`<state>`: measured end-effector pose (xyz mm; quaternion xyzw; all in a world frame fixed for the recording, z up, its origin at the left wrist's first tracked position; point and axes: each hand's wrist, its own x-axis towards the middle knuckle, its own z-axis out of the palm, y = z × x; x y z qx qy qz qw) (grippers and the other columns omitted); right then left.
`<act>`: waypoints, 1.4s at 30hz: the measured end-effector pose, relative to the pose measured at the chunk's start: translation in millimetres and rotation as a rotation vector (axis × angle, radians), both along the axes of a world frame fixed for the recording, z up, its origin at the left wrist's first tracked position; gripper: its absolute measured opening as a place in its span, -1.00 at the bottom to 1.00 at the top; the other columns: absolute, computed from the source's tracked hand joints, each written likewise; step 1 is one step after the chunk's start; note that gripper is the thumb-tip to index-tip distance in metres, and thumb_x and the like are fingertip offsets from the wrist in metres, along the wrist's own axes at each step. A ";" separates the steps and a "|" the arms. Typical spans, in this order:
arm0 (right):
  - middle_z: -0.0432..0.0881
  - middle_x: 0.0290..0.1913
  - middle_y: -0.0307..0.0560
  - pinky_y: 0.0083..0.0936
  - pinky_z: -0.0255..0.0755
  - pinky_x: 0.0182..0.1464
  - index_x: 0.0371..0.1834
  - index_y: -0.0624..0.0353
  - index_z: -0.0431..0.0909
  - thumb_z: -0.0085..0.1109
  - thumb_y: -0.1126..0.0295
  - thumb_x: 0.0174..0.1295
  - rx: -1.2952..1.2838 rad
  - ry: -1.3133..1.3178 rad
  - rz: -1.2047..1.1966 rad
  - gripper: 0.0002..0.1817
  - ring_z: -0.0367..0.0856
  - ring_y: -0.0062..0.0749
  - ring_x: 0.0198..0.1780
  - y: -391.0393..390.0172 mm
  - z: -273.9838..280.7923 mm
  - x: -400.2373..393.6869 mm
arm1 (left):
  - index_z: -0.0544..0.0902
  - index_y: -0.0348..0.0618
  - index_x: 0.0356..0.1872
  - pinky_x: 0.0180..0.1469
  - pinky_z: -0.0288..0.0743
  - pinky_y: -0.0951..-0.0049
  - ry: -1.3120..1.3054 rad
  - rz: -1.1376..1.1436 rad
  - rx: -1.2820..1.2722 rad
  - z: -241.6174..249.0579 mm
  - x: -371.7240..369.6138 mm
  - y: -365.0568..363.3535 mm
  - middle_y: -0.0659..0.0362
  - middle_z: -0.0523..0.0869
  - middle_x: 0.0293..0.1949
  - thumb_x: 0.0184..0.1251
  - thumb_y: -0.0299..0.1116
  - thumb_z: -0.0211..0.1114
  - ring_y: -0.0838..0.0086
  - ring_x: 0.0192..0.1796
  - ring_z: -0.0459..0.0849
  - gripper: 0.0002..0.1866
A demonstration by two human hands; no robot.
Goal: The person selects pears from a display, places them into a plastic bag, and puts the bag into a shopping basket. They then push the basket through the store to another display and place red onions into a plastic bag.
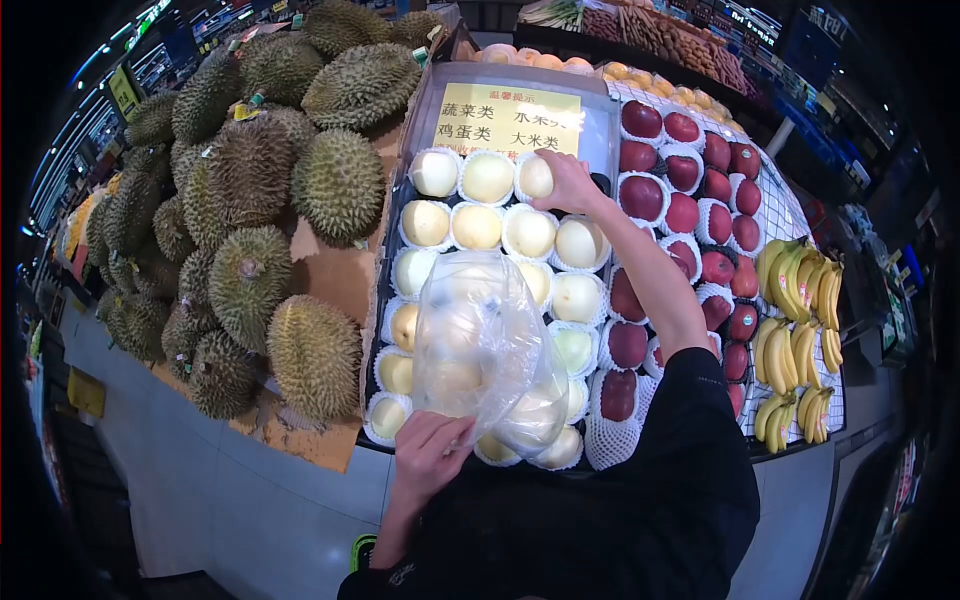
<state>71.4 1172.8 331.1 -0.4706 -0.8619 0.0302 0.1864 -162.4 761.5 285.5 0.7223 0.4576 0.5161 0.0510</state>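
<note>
My left hand [432, 455] is closed on the edge of a clear plastic bag [470, 350], which lies over the pale round fruits near the front of the display. At the back row, my right hand [565, 185] has its fingers around a pale yellow fruit [535, 177] in a white foam net. Beside it on the left sit more netted fruits, one [487, 178] in the same row. Just behind them stands a yellow sign [508, 125] with printed characters.
Durians [338, 185] are heaped on cardboard [335, 268] at the left. Red apples [642, 198] in foam nets fill the area right of the pale fruits. Bananas [790, 280] hang over a wire rack at the far right. Root vegetables [655, 45] lie at the back.
</note>
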 end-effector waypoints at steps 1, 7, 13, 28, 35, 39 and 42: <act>0.52 0.26 0.16 -0.03 0.18 0.30 0.42 0.21 0.29 0.53 0.02 -0.27 0.017 0.026 0.014 0.08 0.40 0.04 0.35 -0.7 -2.6 0.6 | 0.75 -0.27 -0.29 -0.32 0.49 0.35 -0.001 -0.004 -0.005 -1.2 0.5 1.3 0.11 0.71 -0.42 -0.28 -0.62 0.46 0.26 -0.41 0.65 -0.65; 0.54 0.19 0.18 -0.06 0.21 0.29 0.38 0.16 0.37 0.44 0.08 0.01 0.280 0.107 0.082 -0.16 0.41 -0.02 0.31 -44.7 17.0 -3.6 | 0.73 -0.24 -0.26 -0.39 0.40 0.36 0.068 -0.011 0.035 6.7 3.6 6.2 0.18 0.66 -0.48 -0.04 -0.60 0.50 0.33 -0.47 0.61 -0.75; 0.70 -0.13 0.02 -0.43 0.53 -0.04 -0.08 0.26 0.67 0.25 0.49 0.25 -0.039 0.395 0.776 -0.81 0.69 -0.20 -0.10 -215.8 112.2 -22.9 | 0.72 -0.28 -0.19 -0.39 0.36 0.38 0.229 -0.064 0.079 20.4 9.3 7.0 0.20 0.62 -0.40 0.00 -0.58 0.44 0.39 -0.44 0.54 -0.72; 0.66 -0.44 0.16 -0.12 0.56 -0.10 -0.03 0.27 0.51 0.09 0.28 0.37 -0.357 -0.357 0.380 -0.72 0.72 0.09 -0.20 -277.7 -12.8 -6.1 | 0.60 -0.20 0.09 -0.03 0.41 0.27 0.278 -0.175 -0.158 11.9 40.3 13.9 0.10 0.62 0.04 0.06 -0.42 0.49 0.23 0.00 0.57 -0.50; 0.63 0.08 0.18 -0.17 0.43 0.19 0.07 0.19 0.56 0.08 0.29 0.35 -0.587 -0.305 0.326 -0.69 0.59 0.03 0.13 -282.6 -0.6 14.4 | 0.35 -0.16 0.41 0.10 0.34 0.23 0.460 -0.249 -0.389 -11.8 38.9 23.6 0.07 0.59 0.06 0.10 -0.23 0.49 0.19 0.09 0.51 -0.18; 0.61 0.10 0.19 -0.22 0.41 0.24 0.12 0.17 0.55 0.13 0.30 0.30 -0.593 -0.091 0.223 -0.64 0.57 -0.03 0.17 -297.3 -32.8 47.7 | 0.54 -0.15 0.23 0.05 0.32 0.23 0.453 -0.186 -0.340 -14.4 33.3 4.9 0.14 0.63 -0.16 0.11 -0.19 0.50 0.25 -0.04 0.54 -0.36; 0.60 0.12 0.16 -0.25 0.41 0.26 0.15 0.16 0.56 0.21 0.25 0.24 -0.483 -0.069 0.522 -0.57 0.57 -0.03 0.16 -301.7 -33.0 50.7 | 0.67 -0.16 -0.01 0.02 0.32 0.23 0.386 -0.236 -0.341 -6.1 24.6 -12.4 0.18 0.63 -0.32 0.17 -0.22 0.47 0.27 -0.16 0.56 -0.60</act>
